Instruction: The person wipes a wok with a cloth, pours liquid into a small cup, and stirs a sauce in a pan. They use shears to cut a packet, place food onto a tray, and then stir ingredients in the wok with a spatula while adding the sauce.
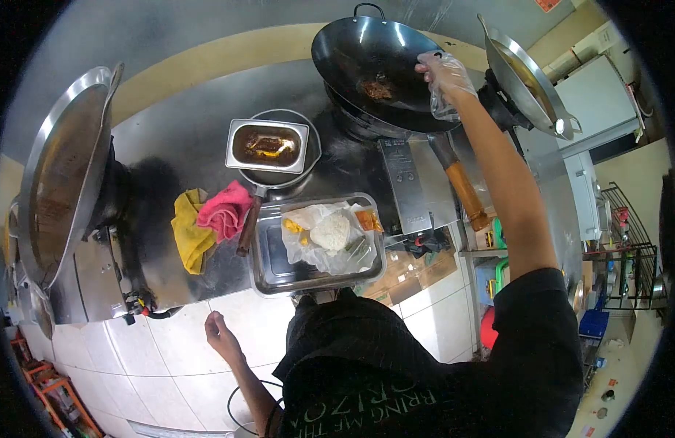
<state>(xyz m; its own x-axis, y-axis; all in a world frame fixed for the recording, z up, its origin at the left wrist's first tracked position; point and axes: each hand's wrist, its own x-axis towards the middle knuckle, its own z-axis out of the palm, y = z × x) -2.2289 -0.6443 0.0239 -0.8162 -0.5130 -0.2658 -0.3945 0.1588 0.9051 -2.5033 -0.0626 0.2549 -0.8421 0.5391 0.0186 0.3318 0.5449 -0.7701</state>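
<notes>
My right hand (445, 77), in a clear plastic glove, is over the right side of a black wok (403, 55), its fingers curled together; what they hold, if anything, is too small to tell. A small brown heap (378, 89) lies in the wok. Bare and low beside my body, my left hand (220, 336) has its fingers bent together over the floor, with nothing visible in them. A metal tray (267, 255) holds white paper with a white mound (330, 231), yellow pieces and an orange packet (368, 220).
A steel container (301, 146) of dark sauce rests on a pan (313, 162). Yellow (191, 230) and pink (225, 212) cloths lie left of the tray. Large pans stand at far left (60, 182) and upper right (527, 80). The wok's wooden handle (465, 196) points toward me.
</notes>
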